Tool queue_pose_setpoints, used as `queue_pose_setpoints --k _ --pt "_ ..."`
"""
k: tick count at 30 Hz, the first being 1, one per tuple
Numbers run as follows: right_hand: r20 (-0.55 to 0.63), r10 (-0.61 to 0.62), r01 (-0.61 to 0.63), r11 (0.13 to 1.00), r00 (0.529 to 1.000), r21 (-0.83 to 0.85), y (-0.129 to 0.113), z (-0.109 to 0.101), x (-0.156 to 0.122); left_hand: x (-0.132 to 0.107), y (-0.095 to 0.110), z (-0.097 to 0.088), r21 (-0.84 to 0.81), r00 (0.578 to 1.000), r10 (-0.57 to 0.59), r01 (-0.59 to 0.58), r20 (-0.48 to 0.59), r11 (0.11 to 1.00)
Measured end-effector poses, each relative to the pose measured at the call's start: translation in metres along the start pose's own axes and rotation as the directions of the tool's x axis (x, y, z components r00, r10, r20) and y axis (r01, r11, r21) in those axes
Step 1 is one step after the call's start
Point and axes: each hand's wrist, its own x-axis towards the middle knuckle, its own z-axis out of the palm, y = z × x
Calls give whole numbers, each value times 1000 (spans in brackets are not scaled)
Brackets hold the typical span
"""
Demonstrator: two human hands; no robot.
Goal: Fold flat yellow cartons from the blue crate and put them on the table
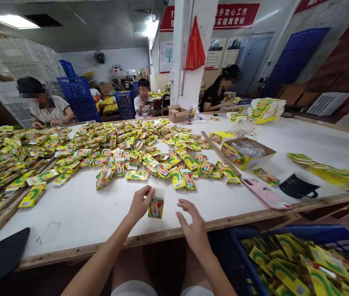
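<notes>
My left hand [142, 202] pinches a small yellow-green printed box [156, 208] by its left side, just above the table near the front edge. A white flap stands up at the top of this box. To its right, my right hand [193, 224] is apart from the box, with thumb and fingers spread and nothing between them. Beyond both hands lies a loose heap of similar small boxes [137, 158], several with white flaps sticking out.
A blue crate [239, 242] of yellow packs stands below the table at right. On the table are a dark mug [297, 187], a pink phone-shaped item [265, 193], an opened carton [248, 154] and a black flat object [6, 250]. Several people sit across the table.
</notes>
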Motion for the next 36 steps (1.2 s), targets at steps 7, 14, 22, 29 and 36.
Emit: queue_pose_setpoints --k 7,14,22,29,36 --pt "231 80 -132 967 970 216 8 53 10 -43 3 14 -524 964 -258 186 -67 831" --pt "227 -4 -33 986 974 162 5 53 22 -55 -3 8 -460 985 -168 167 38 872" --pt "226 -52 4 978 973 208 2 61 22 -53 -4 7 -547 979 -200 145 -43 824" --pt "190 -39 14 992 981 128 -5 65 22 -57 2 6 -530 957 -278 193 -86 826" --pt "197 93 -119 985 976 122 -6 66 29 -51 -2 9 -561 939 -326 213 -108 800"
